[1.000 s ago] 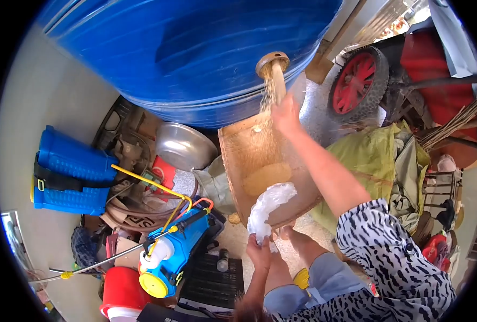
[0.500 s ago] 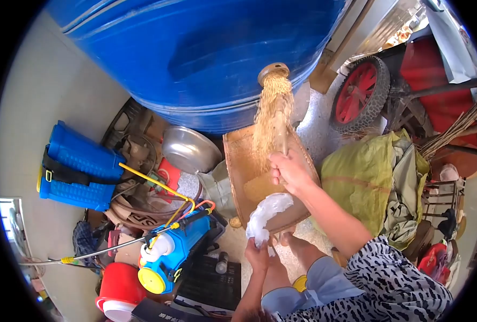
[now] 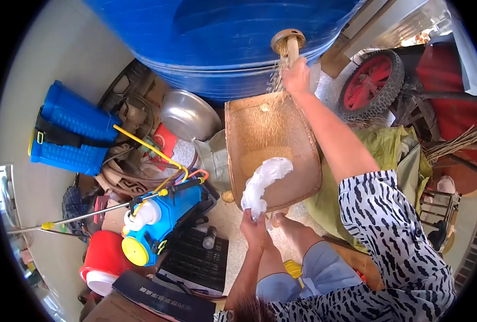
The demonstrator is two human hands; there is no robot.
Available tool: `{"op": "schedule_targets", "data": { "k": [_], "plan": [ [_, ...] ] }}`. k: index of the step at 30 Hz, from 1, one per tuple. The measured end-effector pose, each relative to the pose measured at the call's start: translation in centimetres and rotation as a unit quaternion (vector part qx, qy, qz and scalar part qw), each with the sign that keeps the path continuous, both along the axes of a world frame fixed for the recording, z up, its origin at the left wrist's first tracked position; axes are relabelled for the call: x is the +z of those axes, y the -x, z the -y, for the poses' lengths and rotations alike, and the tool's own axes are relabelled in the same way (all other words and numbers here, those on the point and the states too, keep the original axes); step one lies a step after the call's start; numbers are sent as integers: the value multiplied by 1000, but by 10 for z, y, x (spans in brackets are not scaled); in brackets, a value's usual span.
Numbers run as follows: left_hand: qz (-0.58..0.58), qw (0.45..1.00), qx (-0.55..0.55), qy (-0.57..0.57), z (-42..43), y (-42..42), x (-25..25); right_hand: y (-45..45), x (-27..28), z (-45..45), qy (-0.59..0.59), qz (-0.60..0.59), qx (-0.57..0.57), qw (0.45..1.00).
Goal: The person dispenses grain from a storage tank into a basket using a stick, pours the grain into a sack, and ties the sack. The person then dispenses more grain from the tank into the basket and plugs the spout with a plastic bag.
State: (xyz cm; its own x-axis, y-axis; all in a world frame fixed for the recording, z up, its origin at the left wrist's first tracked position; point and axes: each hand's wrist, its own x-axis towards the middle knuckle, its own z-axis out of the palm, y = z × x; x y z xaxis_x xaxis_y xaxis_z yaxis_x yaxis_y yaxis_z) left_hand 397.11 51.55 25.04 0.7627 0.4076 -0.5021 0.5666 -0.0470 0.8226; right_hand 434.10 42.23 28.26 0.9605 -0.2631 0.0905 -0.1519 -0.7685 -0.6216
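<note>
My right hand (image 3: 296,78) grips a wooden stick (image 3: 293,51), whose far end is inside the round outlet (image 3: 276,38) low on a big blue tank (image 3: 217,45). A thin scatter of golden grain (image 3: 276,80) falls from that outlet past the stick. Below it stands a scoop-shaped woven basket (image 3: 301,177), with a heap of grain (image 3: 252,159) in its lower part. My left hand (image 3: 255,229) is closed on the lower end of a crumpled white plastic bag (image 3: 268,178), which hangs over the basket's near side.
Left of the basket lie a steel basin (image 3: 190,115), a blue sprayer (image 3: 166,220) with its wand and a red bucket (image 3: 107,257). A yellow-green sack (image 3: 381,150) rests at the right, before a cart wheel (image 3: 370,86). A blue backpack tank (image 3: 77,129) leans by the wall.
My right hand has moved up with the stick, from over the basket to the outlet. The thick stream of grain has thinned to a scatter. My left hand still holds the bag.
</note>
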Motion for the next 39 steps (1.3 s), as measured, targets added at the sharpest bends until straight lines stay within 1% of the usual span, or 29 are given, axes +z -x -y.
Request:
{"op": "schedule_targets", "data": {
  "k": [3,4,6,8,9,11,12,14,15,17,18,20,21,23,24,26,28,29,30,31,33,36,38,39],
  "plan": [
    [-26,999,19,35,8,17,-12,17,-19,8,16,0,22,1000],
    [-20,999,22,36,10,21,-9,29,-24,10,18,3,32,999],
    [-7,1000,12,-6,13,30,-1,52,-29,12,-15,50,55,997],
    [4,999,37,-10,18,39,-2,69,-18,9,-64,-75,50,994],
    [8,998,58,-10,21,43,-3,78,-9,8,-66,-69,53,994],
    [12,998,63,-20,26,50,-1,98,26,-2,-176,-192,26,965],
    [11,997,66,-28,29,50,1,104,28,-5,-175,-189,29,966],
    [-1,998,64,-29,35,48,11,113,30,-7,-309,-212,-4,927],
    [-16,998,59,-29,37,47,14,117,32,-5,-310,-210,-2,927],
    [-24,998,62,-10,41,45,14,126,45,-2,-450,-219,15,866],
    [-35,997,64,9,44,45,14,129,50,0,-450,-220,16,866],
    [-37,998,53,-1,47,42,16,131,55,2,-528,-209,18,823],
    [-39,998,41,-10,47,40,17,129,51,0,-528,-208,18,823],
    [-27,999,39,4,44,39,15,125,39,-4,-483,-167,32,859],
    [-15,999,38,19,42,38,14,118,34,-7,-482,-164,31,860],
    [-20,999,34,37,35,38,13,91,21,-13,-355,-64,66,930],
    [-27,997,35,56,28,43,11,55,13,-14,-261,-23,53,964],
    [-17,998,38,54,25,46,10,30,1,-8,-109,39,55,992],
    [-8,998,40,52,22,48,8,12,-9,0,46,100,53,993],
    [-9,998,37,56,19,50,5,8,-5,4,50,98,51,993],
    [-13,998,32,49,14,57,3,11,14,8,83,13,11,996],
    [11,999,26,26,8,64,-3,38,4,12,82,-9,31,996],
    [17,999,28,37,3,68,-3,59,-19,14,68,51,55,995],
    [16,998,31,44,-1,70,-2,69,-27,16,61,42,60,995]
  ]
}}
